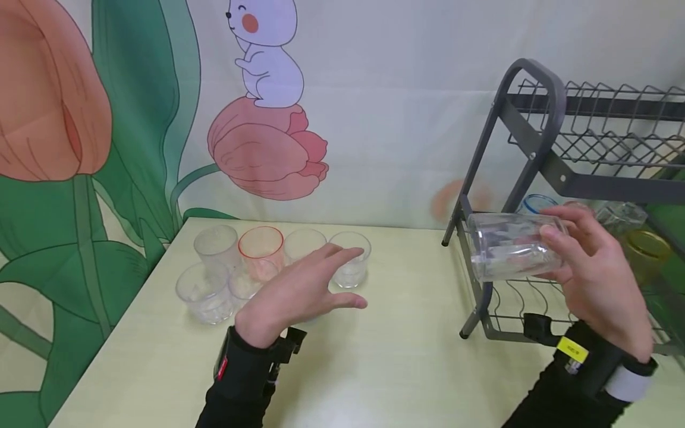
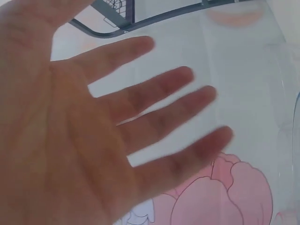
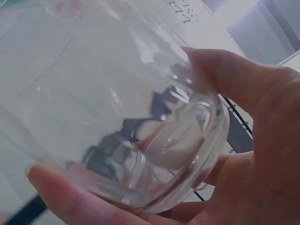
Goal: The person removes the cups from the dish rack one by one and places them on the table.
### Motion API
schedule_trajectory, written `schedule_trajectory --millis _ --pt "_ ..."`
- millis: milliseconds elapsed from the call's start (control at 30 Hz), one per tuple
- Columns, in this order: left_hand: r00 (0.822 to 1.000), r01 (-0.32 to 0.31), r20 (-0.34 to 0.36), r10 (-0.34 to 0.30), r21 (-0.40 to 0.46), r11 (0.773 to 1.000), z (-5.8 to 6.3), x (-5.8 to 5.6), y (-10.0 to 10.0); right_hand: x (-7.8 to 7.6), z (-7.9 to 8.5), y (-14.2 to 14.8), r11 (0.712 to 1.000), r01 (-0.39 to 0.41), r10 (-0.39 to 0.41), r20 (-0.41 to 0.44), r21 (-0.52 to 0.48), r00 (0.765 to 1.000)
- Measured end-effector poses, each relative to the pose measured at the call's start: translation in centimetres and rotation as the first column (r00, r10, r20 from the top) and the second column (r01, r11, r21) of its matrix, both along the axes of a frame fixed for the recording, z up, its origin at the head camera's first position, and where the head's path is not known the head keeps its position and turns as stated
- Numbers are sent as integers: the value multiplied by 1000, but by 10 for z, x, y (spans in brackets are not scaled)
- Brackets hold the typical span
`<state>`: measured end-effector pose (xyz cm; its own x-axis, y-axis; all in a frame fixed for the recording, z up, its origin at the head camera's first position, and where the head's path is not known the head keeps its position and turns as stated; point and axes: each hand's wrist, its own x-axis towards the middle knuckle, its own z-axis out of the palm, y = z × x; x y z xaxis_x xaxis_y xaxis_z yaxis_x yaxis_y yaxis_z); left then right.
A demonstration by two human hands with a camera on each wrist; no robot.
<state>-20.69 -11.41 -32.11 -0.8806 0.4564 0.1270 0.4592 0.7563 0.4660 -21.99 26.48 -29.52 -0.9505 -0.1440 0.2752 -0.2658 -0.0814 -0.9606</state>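
Observation:
My right hand (image 1: 602,276) grips a clear drinking glass (image 1: 514,245) near its base, in front of the dark metal rack (image 1: 527,148). The glass lies tipped on its side in the air, its mouth toward the left. In the right wrist view the thumb and fingers wrap the thick base of the glass (image 3: 117,117). My left hand (image 1: 302,285) hovers over the table with fingers stretched out, overlapping part of a group of glasses. The left wrist view has the palm (image 2: 79,140) bare and the fingers spread. A clear glass (image 1: 350,261) stands just beyond its fingertips.
Several glasses stand upright at the table's back left, one with a red rim (image 1: 261,246). On the rack's lower tier are a blue-rimmed glass (image 1: 537,203) and a yellowish glass (image 1: 646,252). A printed cloth (image 1: 385,148) hangs behind the table (image 1: 390,368).

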Motion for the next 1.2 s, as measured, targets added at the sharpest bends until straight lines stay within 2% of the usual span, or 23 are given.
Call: schedule_trajectory --millis 200,333,433,533,700,967,1100,1200 --pt "997 69 -28 -66 126 990 2 -8 6 -1 1 -25 997 -72 72 6 -1 997" --pt "995 101 -40 -94 228 969 3 -13 13 -2 4 -41 995 -102 102 5 7 995" --pt "990 136 -70 -120 325 936 3 -17 19 -3 5 -52 991 -136 136 9 8 991" --pt "984 174 -99 -145 421 890 3 -21 25 -4 5 -59 985 -170 170 13 17 985" --pt "973 229 -135 -186 533 814 4 -25 37 -6 5 -69 979 -204 203 23 26 979" --pt "964 264 -149 -220 612 745 5 -22 50 -10 4 -74 971 -237 236 24 18 971" --pt "950 312 -188 -250 641 702 5 -21 56 -12 4 -79 968 -250 250 34 11 968" --pt "944 330 -217 -249 646 688 5 -20 60 -13 4 -84 968 -251 251 37 10 967"
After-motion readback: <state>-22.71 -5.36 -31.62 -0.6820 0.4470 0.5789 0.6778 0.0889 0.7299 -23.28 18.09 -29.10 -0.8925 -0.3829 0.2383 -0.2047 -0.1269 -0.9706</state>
